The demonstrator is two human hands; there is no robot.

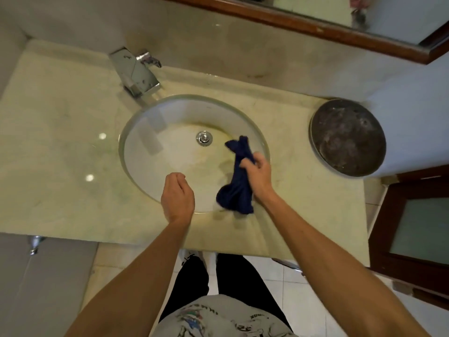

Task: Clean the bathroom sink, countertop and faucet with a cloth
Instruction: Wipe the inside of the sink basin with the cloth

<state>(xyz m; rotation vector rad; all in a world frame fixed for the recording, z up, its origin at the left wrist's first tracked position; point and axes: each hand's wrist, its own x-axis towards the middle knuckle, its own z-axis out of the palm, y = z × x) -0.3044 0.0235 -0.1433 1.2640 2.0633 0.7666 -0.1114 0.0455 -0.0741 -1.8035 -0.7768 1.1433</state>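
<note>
Two bare hands over the sink (155, 132), mid-frame. Right hand (257, 175) grips a dark blue cloth (237, 183), fingers curled tight around its middle. One end of the cloth sticks up toward the drain (204, 138), the other end hangs bunched down over the near rim of the sink, lower centre of the frame. Cloth is slightly blurred at the bottom edge (can't tell if it touches the counter (60, 147) there). Left hand (177, 197) hovers empty over the near side of the basin, just left of the cloth, fingers loosely curled inward and not closed on anything.

Sink is a round white bowl set in a pale yellowish stone counter; brownish staining shows around the drain and on the right inner wall. Chrome faucet (136, 71) sits at upper left of the frame, behind the bowl, spout angled toward the basin. Round dark metal pan (347, 137) rests on the counter at right, well apart from the sink, against the wall. Wood-framed mirror (315, 25) runs along the top right. Person's dark trousers and grey printed shirt show at the bottom, with white floor tiles beside.
</note>
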